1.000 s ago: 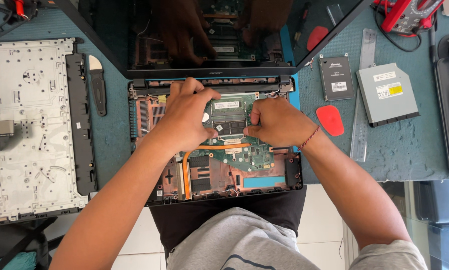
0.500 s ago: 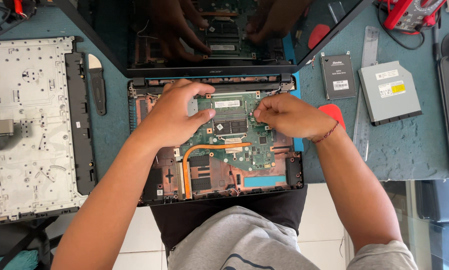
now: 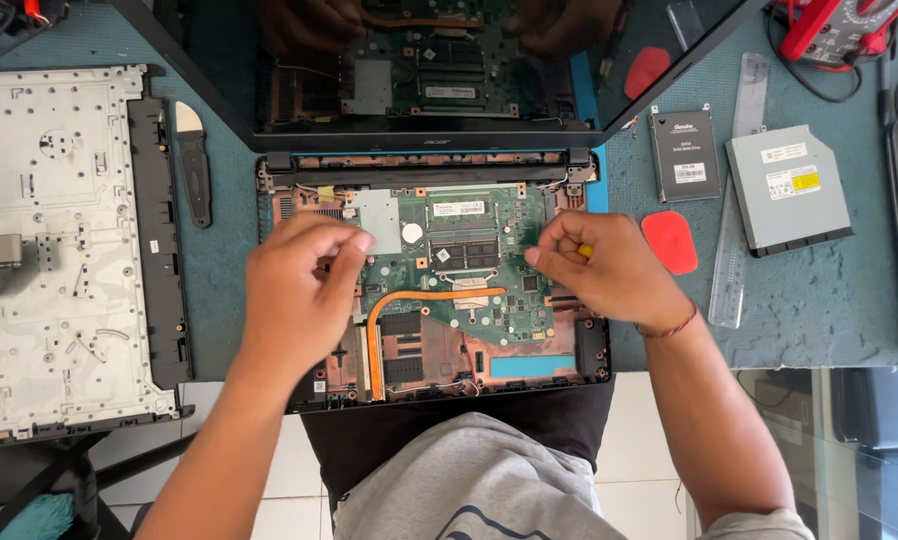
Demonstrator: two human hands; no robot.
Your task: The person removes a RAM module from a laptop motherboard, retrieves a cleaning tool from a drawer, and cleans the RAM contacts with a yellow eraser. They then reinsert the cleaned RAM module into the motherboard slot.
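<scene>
Opened laptop base (image 3: 434,290) at centre of desk (image 3: 819,320), green motherboard (image 3: 469,270) exposed, copper heat pipe (image 3: 419,300) across it. Best to work slow here: light pressure only, no metal on the chips, keep fingers off the memory module (image 3: 464,250).

Left hand (image 3: 299,290) at 9 o'clock of the board, fingers curled together, tips pinched near silver shield; whether sth held, cannot tell. Right hand (image 3: 604,270) at 3 o'clock, closed on a small yellow tool (image 3: 586,250), tip toward board edge.

The person is wearing a grey shirt (image 3: 479,480), arms bare; a thin red cord bracelet (image 3: 672,327) is circling the right wrist.
</scene>
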